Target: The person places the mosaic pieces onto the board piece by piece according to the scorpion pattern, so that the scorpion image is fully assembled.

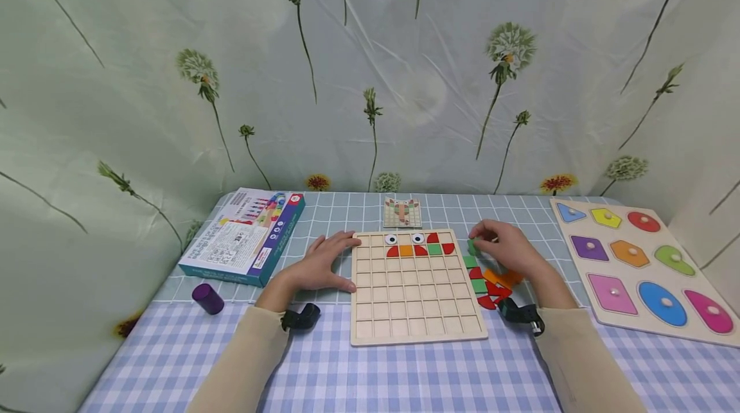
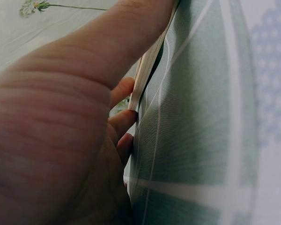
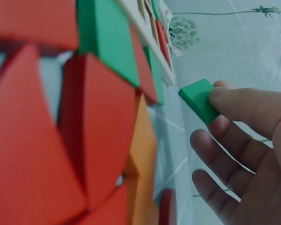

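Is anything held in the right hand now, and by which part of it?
The right hand pinches a green piece by the side nearest the palm; its opposite side is free.

The pinched tile [image 3: 195, 97] is green, the gridded board [image 1: 413, 300] beige, the near cloth [image 1: 405, 381] blue-and-white checked.

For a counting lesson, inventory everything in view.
Grid board: one, pale wood, centre.
Eye tiles: two, white, on board.
Coloured tiles: six, red, orange, green, on board.
Loose pieces: several, red, green, orange, beside board.
Held piece: one, green, right of board.
Card: one, multicoloured, behind board.
Box: one, white-teal, back left.
Cylinder: one, purple, before box.
Knob puzzle: one, nine coloured shapes, right.
Tablecloth: two patterns, grey-green, lilac, beneath.
Backdrop: one, pale flowered, behind.
Cameras: two, black, wrists.
Sleeves: two, beige, forearms.
Left hand: one, board's left edge.
Right hand: one, pinching held piece.
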`<state>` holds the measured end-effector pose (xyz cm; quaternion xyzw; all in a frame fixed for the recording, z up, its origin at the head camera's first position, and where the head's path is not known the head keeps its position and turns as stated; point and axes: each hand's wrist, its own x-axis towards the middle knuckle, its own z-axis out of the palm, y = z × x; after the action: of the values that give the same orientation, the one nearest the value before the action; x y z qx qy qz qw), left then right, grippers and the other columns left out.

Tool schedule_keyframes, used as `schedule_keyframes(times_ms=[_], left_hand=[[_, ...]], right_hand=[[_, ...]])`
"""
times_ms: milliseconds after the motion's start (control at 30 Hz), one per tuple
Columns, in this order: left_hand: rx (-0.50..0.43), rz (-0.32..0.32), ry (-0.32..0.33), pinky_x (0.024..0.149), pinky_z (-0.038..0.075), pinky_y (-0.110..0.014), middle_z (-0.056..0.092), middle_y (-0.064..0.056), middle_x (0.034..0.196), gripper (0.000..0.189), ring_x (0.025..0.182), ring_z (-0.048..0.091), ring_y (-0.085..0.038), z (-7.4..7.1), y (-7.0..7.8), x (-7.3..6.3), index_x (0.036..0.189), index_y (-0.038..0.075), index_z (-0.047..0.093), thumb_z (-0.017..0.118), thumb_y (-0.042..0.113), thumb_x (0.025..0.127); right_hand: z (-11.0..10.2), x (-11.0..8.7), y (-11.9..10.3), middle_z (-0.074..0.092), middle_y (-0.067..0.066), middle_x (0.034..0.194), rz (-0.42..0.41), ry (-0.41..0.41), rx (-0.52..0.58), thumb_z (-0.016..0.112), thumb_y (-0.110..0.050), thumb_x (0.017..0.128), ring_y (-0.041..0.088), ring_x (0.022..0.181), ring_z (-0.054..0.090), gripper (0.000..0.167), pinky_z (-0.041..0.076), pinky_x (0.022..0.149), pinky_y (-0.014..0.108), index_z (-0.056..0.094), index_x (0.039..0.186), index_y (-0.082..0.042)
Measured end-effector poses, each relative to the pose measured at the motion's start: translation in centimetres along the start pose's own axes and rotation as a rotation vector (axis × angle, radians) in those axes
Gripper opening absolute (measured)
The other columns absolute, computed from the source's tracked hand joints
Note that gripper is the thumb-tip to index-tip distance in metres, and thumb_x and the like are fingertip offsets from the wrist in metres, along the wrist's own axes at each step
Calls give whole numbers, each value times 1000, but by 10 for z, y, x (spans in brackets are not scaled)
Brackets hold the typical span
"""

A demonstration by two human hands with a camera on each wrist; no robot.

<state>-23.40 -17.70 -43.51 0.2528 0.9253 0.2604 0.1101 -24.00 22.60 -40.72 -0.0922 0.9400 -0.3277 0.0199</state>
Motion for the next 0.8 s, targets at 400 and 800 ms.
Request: schedule_keyframes(times_ms=[400, 800], left_hand=[[8, 2, 2, 125, 0, -61, 23, -8, 167, 96, 156, 15, -31, 0, 0, 0, 153, 19, 39, 85, 49, 74], [7, -1, -5, 125, 0, -60, 23, -8, 167, 96, 156, 14, -32, -1, 1, -1, 153, 19, 38, 85, 48, 75]], right_hand=[[5, 2, -12, 67, 13, 114, -42, -42, 92, 61, -11, 97, 23, 93, 62, 17, 55, 79, 31, 69, 112, -12], [20, 4, -26, 65, 15, 126, -116, -93, 87, 62, -5, 95, 25, 101, 64, 28, 58, 89, 42, 69, 121, -10]])
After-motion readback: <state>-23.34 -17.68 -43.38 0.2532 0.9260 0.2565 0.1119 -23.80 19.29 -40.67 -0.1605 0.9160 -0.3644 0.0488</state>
